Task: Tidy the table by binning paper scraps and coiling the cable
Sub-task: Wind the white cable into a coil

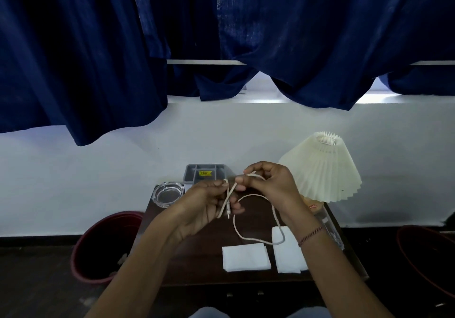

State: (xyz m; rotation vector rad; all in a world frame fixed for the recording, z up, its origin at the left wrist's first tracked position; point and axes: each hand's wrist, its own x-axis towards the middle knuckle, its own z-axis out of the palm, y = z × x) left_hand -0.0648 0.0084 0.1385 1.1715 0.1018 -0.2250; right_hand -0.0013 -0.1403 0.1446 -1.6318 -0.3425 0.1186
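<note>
A thin white cable (236,229) is held up above the small dark table (197,263). My left hand (204,206) pinches a folded length near the plug end, which points down. My right hand (270,184) grips the cable a little higher and to the right. From there a loose loop hangs down onto the table and over one paper piece. Two white paper pieces (246,256) (288,256) lie flat near the table's front edge. A dark red bin (98,243) stands on the floor left of the table, with a few scraps inside.
A glass ashtray (168,194) sits at the table's back left, a grey tray (205,172) behind it. A pleated cream lamp (322,167) stands at the back right, beside a clear box (330,229). Another dark red bin (428,256) is at far right. Blue curtains hang above.
</note>
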